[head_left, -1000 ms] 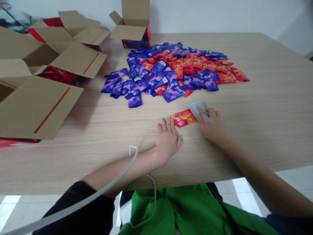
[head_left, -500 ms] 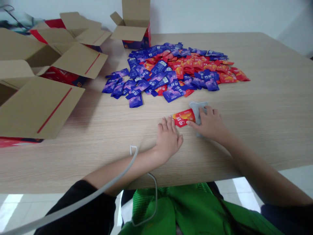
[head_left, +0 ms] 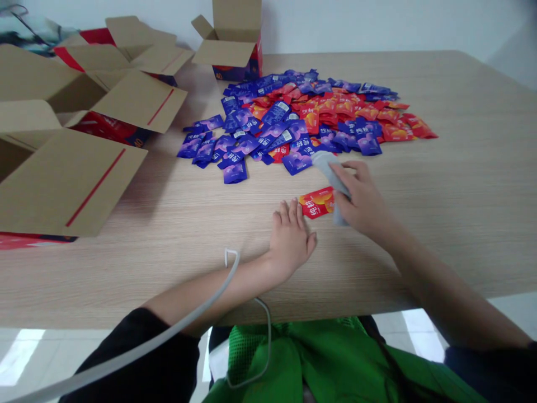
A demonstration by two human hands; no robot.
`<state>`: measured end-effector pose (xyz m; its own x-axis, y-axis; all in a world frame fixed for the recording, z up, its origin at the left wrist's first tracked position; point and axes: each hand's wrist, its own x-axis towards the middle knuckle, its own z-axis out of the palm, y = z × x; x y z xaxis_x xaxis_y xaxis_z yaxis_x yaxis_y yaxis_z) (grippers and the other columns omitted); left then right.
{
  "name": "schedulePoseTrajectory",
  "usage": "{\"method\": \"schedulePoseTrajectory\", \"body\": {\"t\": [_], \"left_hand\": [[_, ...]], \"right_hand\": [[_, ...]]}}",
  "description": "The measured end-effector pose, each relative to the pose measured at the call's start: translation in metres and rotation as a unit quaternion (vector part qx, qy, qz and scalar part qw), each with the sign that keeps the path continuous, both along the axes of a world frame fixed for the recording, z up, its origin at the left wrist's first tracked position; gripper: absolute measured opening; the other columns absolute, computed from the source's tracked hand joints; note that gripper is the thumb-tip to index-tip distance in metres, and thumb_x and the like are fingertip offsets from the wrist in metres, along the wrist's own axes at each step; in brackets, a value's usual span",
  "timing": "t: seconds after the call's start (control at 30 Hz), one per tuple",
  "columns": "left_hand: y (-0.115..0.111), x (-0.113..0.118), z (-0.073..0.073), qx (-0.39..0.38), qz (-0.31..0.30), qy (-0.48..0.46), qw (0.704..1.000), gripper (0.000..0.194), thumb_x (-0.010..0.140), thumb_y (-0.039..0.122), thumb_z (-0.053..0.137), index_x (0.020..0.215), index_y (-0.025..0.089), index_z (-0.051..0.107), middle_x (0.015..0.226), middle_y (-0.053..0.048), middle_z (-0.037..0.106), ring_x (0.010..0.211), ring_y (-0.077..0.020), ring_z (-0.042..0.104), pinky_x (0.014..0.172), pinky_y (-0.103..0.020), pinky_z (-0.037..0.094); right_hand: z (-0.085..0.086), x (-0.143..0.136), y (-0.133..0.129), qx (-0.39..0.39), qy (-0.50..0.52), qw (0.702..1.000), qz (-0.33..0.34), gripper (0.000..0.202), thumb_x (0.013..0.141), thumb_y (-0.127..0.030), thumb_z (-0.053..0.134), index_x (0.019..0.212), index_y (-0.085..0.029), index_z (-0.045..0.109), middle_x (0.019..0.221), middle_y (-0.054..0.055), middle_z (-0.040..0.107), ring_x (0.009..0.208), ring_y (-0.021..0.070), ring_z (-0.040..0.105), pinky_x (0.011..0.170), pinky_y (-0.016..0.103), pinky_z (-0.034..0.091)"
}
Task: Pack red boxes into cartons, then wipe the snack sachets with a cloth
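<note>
At the far left, open cardboard boxes crowd together on the table, their flaps folded outward, which leaves their mouths free to reach into. A smooth white tube curves up from the lower left corner and passes in front of the left forearm. Farther back, a separate open box stands by the wall, its flaps spread too.

Right of the boxes lies a loose pile of blue packets and red packets, heaped beyond the hands, which seems to leave the near tabletop free for work.

The left hand lies flat and palm down, fingers stretched forward and close together, grasping nothing. Its fingertips meet the left end of a single red-and-orange packet, probably to stop it sliding. This packet lies flat on the table between the two hands, apart from the pile, its printed face up.

At its right end is a grey cloth, bunched in the right hand, whose fingers and thumb close around it; one part sticks up toward the pile, another hangs lower. Whether the cloth presses on the packet or merely overlaps it in view is hard to tell.
</note>
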<state>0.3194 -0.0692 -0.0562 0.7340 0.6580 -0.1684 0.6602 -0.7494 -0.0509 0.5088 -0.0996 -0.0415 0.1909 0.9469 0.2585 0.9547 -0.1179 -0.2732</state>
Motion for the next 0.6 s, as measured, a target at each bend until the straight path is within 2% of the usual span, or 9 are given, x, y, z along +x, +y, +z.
{"method": "schedulePoseTrajectory", "body": {"t": [0.13, 0.2, 0.37, 0.5, 0.6], "left_hand": [[0.0, 0.0, 0.003, -0.004, -0.011, -0.003, 1.0, 0.07, 0.101, 0.046, 0.039, 0.151, -0.003, 0.042, 0.157, -0.027, 0.042, 0.148, -0.047, 0.032, 0.113, -0.056, 0.034], [0.0, 0.0, 0.003, -0.004, -0.013, -0.002, 1.0, 0.069, 0.101, 0.046, 0.04, 0.15, -0.003, 0.045, 0.155, -0.027, 0.044, 0.147, -0.0469, 0.032, 0.113, -0.056, 0.035], [-0.002, 0.002, 0.002, 0.009, 0.003, 0.005, 1.0, 0.078, 0.102, 0.049, 0.039, 0.157, -0.005, 0.029, 0.164, -0.025, 0.028, 0.15, -0.0454, 0.029, 0.114, -0.054, 0.036], [-0.002, 0.003, 0.003, 0.003, 0.006, 0.015, 1.0, 0.078, 0.102, 0.047, 0.039, 0.157, -0.006, 0.026, 0.166, -0.025, 0.023, 0.15, -0.0454, 0.028, 0.115, -0.054, 0.035], [-0.001, 0.002, 0.003, 0.0, 0.001, 0.015, 1.0, 0.078, 0.102, 0.047, 0.039, 0.157, -0.006, 0.025, 0.166, -0.024, 0.022, 0.15, -0.0456, 0.028, 0.115, -0.054, 0.035]], "right_hand": [[-0.02, -0.042, 0.012, -0.034, -0.079, 0.989, 0.123, 0.054, 0.099, -0.027, 0.039, 0.151, -0.022, 0.05, 0.156, 0.011, 0.045, 0.128, 0.0325, 0.046, 0.098, 0.049, 0.04], [-0.031, -0.047, 0.011, -0.043, -0.104, 0.985, 0.132, 0.052, 0.1, -0.03, 0.039, 0.15, -0.023, 0.052, 0.157, 0.009, 0.046, 0.126, 0.033, 0.046, 0.095, 0.049, 0.039], [-0.039, -0.031, -0.002, -0.028, -0.138, 0.989, 0.042, 0.053, 0.099, -0.029, 0.039, 0.149, -0.02, 0.052, 0.157, 0.011, 0.046, 0.125, 0.0357, 0.046, 0.094, 0.051, 0.039], [-0.042, -0.012, -0.01, -0.041, -0.136, 0.989, -0.041, 0.055, 0.098, -0.034, 0.038, 0.15, -0.017, 0.049, 0.153, 0.017, 0.047, 0.12, 0.0386, 0.049, 0.09, 0.052, 0.043], [-0.044, 0.004, -0.017, -0.054, -0.127, 0.989, -0.06, 0.055, 0.097, -0.032, 0.04, 0.149, -0.017, 0.05, 0.15, 0.019, 0.049, 0.116, 0.0381, 0.052, 0.09, 0.052, 0.046]]}}
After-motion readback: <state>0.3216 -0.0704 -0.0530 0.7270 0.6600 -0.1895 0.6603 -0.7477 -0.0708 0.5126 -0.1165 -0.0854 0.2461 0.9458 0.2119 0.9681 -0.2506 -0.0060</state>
